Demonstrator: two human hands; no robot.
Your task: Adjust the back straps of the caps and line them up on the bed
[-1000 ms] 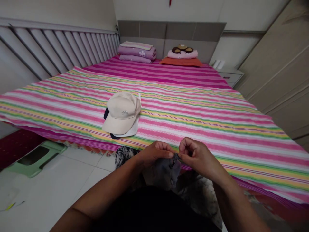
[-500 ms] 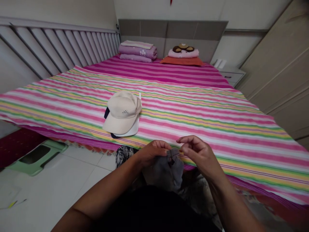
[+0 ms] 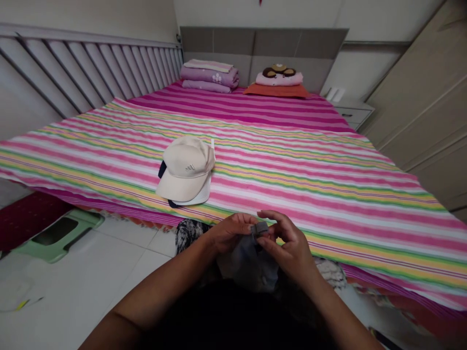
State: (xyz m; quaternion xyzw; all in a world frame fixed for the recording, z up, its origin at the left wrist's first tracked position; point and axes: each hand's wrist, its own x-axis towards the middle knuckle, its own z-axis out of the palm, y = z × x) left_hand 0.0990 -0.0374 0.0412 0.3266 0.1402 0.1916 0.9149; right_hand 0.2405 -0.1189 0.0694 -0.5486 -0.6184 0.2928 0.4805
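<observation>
Low in front of my body, my left hand [image 3: 233, 231] pinches a grey cap [image 3: 251, 267] at one end of its back strap [image 3: 261, 227]. My right hand [image 3: 286, 243] is at the strap's other side, its thumb and fingers closed on it and the forefinger curved above. Most of the cap hangs below the hands in shadow, and its lower part blends into my dark clothing. To the left on the bed lies a beige cap [image 3: 188, 160] with a small logo and a white tag [image 3: 212, 144]; white and dark blue caps show beneath it.
A striped sheet [image 3: 292, 170] covers the bed up to its edge before me. Folded purple bedding [image 3: 209, 78] and a pink folded item [image 3: 279, 79] sit by the headboard [image 3: 233, 43]. On the floor at left is a green stool [image 3: 69, 238].
My right hand has moved left and a little down, closing onto the strap. The strap has turned to show more of its flat side. My left hand keeps its pinch.
</observation>
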